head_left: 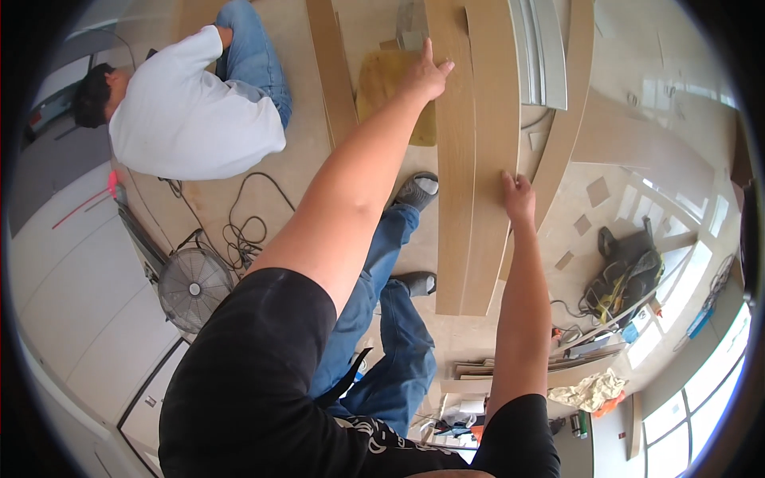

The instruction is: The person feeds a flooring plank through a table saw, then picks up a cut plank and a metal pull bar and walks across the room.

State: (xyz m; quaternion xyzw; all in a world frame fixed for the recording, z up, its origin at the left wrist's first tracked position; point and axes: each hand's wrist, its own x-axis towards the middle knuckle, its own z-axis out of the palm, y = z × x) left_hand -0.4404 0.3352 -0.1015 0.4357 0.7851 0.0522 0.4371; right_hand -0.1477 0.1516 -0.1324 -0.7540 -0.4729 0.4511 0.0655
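Two long light-brown wooden planks, a left plank [456,191] and a right plank [494,119], lie side by side in front of me, their long edges together. At the left plank's outer edge is my left hand [430,78], index finger stretched forward and thumb spread to the right over the wood; its other fingers are partly hidden. My right hand [519,195] is closed at the right plank's outer edge, nearer to me, with its fingers curled. Its fingertips are hard to make out.
A person in a white shirt [191,111] crouches at the far left. A fan [194,288] and loose cables [247,235] are on the left. Grey metal strips [542,56] and another plank [567,119] lie right of the planks. Farther right sits a dark tool bag [625,267].
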